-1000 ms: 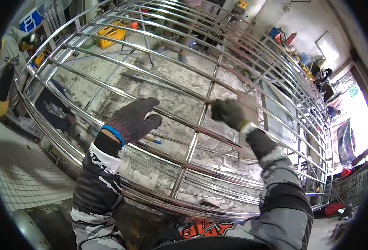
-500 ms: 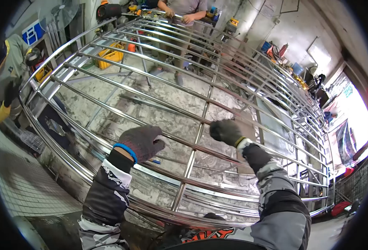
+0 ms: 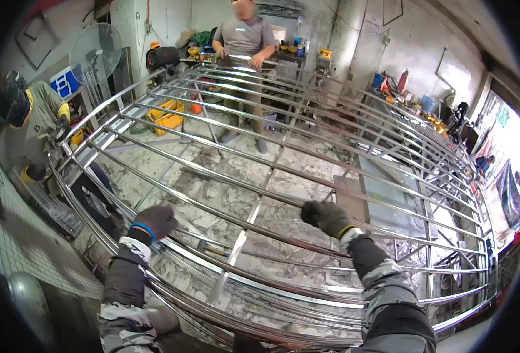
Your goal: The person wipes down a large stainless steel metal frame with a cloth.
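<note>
A large grille of shiny metal tubes stretches across the view before me. My left hand, in a dark glove with a blue cuff edge, curls over a tube near the grille's close left side; its fingertips are partly hidden. Further right, my right hand, also gloved, is closed around a tube, right of the flat cross strip. Across the grille, a person in a grey shirt stands with both hands at the far edge.
On the left, a person with a dark head covering bends beside the grille. A yellow toolbox lies on the dusty floor beyond the tubes. A standing fan and a blue crate are at the back left.
My view has lifted, showing more of the person across and the back wall. My left hand has shifted left and down in view; my right hand sits lower, further from the cross strip.
</note>
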Action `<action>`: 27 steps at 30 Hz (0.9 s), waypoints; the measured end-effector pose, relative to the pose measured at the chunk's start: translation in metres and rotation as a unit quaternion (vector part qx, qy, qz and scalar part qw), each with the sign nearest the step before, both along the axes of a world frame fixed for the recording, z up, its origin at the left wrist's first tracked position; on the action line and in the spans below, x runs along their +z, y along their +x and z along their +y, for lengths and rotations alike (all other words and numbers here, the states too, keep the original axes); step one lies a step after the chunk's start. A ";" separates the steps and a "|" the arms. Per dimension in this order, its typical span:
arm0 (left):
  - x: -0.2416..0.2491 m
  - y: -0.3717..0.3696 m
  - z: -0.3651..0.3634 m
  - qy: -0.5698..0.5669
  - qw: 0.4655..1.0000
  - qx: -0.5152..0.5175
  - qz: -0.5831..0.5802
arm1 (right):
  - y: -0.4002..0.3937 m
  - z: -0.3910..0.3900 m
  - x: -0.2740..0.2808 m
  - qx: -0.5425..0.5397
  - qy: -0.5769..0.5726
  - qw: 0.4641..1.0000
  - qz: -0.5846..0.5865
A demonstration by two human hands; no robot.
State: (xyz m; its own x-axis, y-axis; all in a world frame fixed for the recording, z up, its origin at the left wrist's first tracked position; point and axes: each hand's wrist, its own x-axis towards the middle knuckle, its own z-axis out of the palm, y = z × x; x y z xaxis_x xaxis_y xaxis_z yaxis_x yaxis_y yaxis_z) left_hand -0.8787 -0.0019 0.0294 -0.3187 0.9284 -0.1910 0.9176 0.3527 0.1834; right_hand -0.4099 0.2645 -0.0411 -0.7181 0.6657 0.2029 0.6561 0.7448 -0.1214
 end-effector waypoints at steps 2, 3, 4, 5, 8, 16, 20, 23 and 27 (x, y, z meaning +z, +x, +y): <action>0.016 0.019 -0.013 -0.017 1.000 0.009 0.006 | 0.082 -0.002 0.006 -0.050 -0.006 0.996 -0.070; 0.012 0.027 -0.020 0.018 0.999 0.020 0.023 | 0.125 0.000 0.008 -0.052 0.000 0.993 -0.102; 0.005 0.032 -0.027 0.048 0.998 0.027 0.037 | 0.175 0.010 -0.007 -0.067 0.034 0.988 -0.137; -0.004 0.031 -0.035 0.097 0.995 0.031 0.020 | 0.228 0.016 -0.018 -0.005 0.116 0.991 -0.069; 0.008 0.065 -0.059 0.136 0.943 0.159 -0.257 | 0.360 0.020 -0.023 -0.128 0.060 0.975 -0.170; 0.012 0.122 -0.105 0.237 0.961 0.116 -0.081 | 0.499 0.005 0.002 -0.244 0.029 0.932 -0.268; 0.012 0.123 -0.101 0.259 0.955 0.126 -0.075 | 0.539 0.025 -0.056 -0.240 0.137 0.947 -0.161; 0.014 0.132 -0.104 0.291 0.937 0.161 -0.106 | 0.494 0.023 -0.032 -0.225 0.053 0.948 -0.217; 0.011 0.141 -0.103 0.329 0.918 0.198 -0.101 | 0.397 0.022 -0.008 -0.141 -0.031 0.971 -0.189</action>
